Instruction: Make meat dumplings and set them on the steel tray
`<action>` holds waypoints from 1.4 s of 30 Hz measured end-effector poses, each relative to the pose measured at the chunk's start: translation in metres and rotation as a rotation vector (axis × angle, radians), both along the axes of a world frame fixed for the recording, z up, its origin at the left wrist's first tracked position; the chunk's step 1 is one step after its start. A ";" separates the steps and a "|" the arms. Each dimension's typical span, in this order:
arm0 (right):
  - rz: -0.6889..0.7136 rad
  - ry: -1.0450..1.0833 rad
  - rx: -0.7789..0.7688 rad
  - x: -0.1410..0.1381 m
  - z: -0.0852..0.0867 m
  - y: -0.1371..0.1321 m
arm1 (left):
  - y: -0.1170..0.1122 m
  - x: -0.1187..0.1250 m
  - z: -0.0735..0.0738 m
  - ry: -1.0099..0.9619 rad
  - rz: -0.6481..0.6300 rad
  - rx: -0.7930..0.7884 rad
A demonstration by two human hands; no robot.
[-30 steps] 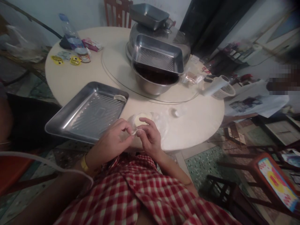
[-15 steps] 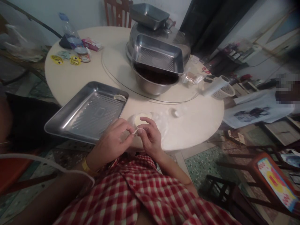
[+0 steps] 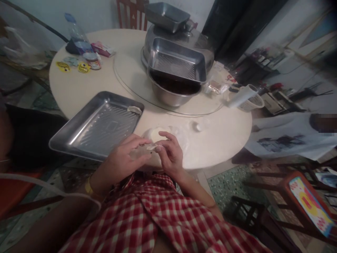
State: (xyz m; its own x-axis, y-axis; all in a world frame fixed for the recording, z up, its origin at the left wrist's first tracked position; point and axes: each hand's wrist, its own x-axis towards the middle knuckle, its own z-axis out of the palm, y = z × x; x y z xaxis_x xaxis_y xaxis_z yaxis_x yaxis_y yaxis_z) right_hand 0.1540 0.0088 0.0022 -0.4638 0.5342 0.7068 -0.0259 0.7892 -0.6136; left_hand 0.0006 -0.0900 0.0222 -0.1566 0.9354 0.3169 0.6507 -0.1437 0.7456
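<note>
My left hand [image 3: 126, 160] and my right hand [image 3: 170, 154] meet at the near edge of the round cream table [image 3: 79, 88]. Both pinch a thin pale dough wrapper [image 3: 151, 147] between thumb and fingertips. Just behind my fingers lies a stack of round wrappers [image 3: 155, 133] on clear plastic. To the left sits a steel tray [image 3: 97, 124] with one folded dumpling [image 3: 134, 109] in its far corner.
A steel bowl of dark filling [image 3: 175, 91] stands on the glass turntable with a steel pan [image 3: 177, 65] across it and more pans behind. A bottle [image 3: 76, 33] and small packets lie far left. A person in white [image 3: 286, 135] leans at right.
My fingers have shifted slightly on the wrapper, the left fingers stretching further over it. The person at right has bent lower and moved rightward.
</note>
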 end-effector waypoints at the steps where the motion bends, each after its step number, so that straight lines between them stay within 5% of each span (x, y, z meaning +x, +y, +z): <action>1: 0.001 -0.001 0.006 0.000 0.000 0.000 | 0.000 0.000 -0.001 -0.035 0.000 -0.011; 21: -0.013 0.025 0.196 0.005 -0.001 -0.003 | -0.006 0.013 0.006 -0.186 0.198 -0.052; 26: -0.019 0.022 0.302 0.015 -0.010 -0.005 | -0.014 0.014 0.006 -0.246 0.172 -0.101; 30: 0.071 0.026 0.242 0.018 -0.014 -0.006 | -0.018 0.015 0.005 -0.250 0.137 -0.122; 36: 0.094 0.040 0.243 0.015 -0.011 -0.007 | -0.017 0.016 0.001 -0.173 0.153 -0.054; 42: 0.041 0.005 0.232 0.012 -0.005 -0.008 | -0.014 0.019 0.001 0.002 0.152 0.189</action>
